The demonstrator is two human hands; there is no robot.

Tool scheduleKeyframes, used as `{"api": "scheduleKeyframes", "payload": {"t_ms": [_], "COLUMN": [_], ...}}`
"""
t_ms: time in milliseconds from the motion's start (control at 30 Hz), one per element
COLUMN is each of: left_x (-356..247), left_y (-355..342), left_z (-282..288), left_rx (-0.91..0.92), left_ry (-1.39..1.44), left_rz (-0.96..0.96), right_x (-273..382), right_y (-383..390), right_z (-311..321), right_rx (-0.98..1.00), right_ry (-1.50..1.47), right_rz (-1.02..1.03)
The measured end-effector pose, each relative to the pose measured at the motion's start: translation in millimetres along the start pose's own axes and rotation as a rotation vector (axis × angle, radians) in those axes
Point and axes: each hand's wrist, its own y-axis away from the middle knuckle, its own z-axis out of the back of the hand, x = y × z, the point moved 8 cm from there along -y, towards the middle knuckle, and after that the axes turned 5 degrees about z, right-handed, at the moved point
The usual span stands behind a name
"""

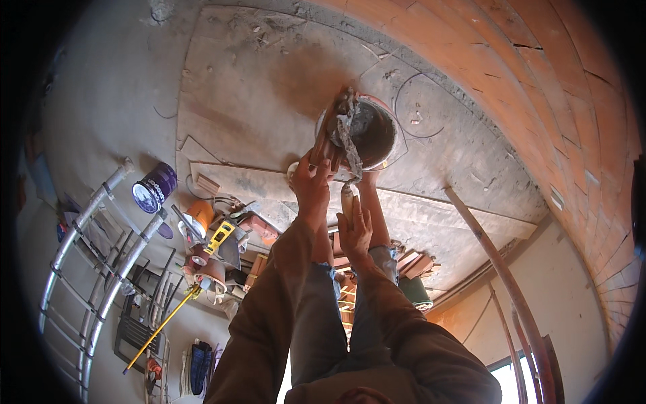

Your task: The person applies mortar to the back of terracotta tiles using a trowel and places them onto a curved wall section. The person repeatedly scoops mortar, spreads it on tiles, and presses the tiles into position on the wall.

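Observation:
My left hand (312,192) grips a reddish-brown brick (326,143), held tilted at the left side of a round bucket (396,138). Grey mortar (344,131) lies in a thick strip along the brick's edge. Closed round the pale handle of a trowel (348,200), my right hand (356,230) is just below the bucket's near rim. Mortar coats the trowel's neck, and its blade is hard to make out against the smeared brick. More grey mortar (370,124) shows inside the bucket.
A wooden plank (259,184) crosses the dusty floor. At left are a metal ladder (94,232), a purple bucket (154,187), a yellow level (219,237) and piled tools. The brick surface (538,87) curves along the right, and a wooden pole (494,252) leans at lower right.

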Motion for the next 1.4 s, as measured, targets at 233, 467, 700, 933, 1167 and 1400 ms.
{"api": "scheduleKeyframes", "payload": {"t_ms": [233,467,700,933,1167,1400], "left_x": [-1.1,-9.0,39.7,70.9,100.6,90.5], "left_y": [-3.7,-13.5,-8.3,22.7,42.2,36.9], "left_z": [-4.0,32.6,103.6,130.4,153.7,144.5], "left_rx": [0.002,0.033,0.02,0.033,0.013,0.033], "left_ry": [0.112,0.086,0.255,0.332,0.383,0.357], "left_rz": [0.069,0.007,0.16,0.269,0.328,0.314], "right_x": [-6.4,0.8,-40.4,-81.8,-76.4,-126.7], "right_y": [30.0,22.9,-71.4,-140.5,-133.1,-120.4], "right_z": [0.4,47.7,14.0,-28.6,-66.9,-73.5], "right_rx": [0.056,0.142,0.317,0.487,0.669,0.586], "right_ry": [-0.001,0.0,0.221,0.3,0.37,-0.063], "right_rz": [0.056,-0.049,-0.2,-0.371,-0.26,-0.339]}}
